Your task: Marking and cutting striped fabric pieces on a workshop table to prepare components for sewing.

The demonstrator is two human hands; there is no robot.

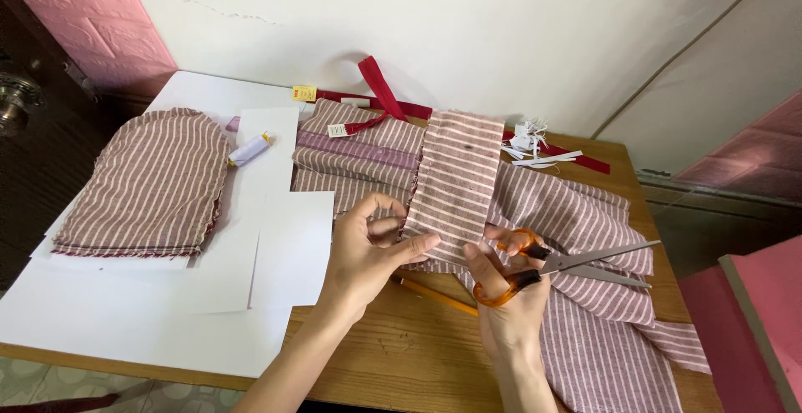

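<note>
My left hand [372,250] pinches the lower left edge of a striped maroon-and-white fabric strip [455,179] that lies lengthwise over a pile of the same cloth. My right hand [505,292] grips orange-handled scissors [576,261], fingers through the loops, blades open and pointing right; its thumb touches the strip's lower edge. A yellow pencil [439,296] lies on the wooden table [418,363] just below both hands.
A stack of rounded striped fabric pieces [146,183] rests on white paper sheets [167,313] at left, beside a thread spool [251,149]. Folded striped cloth [355,150], red ribbon [380,87] and white scraps [530,146] lie at the back. Loose striped fabric [601,329] drapes right.
</note>
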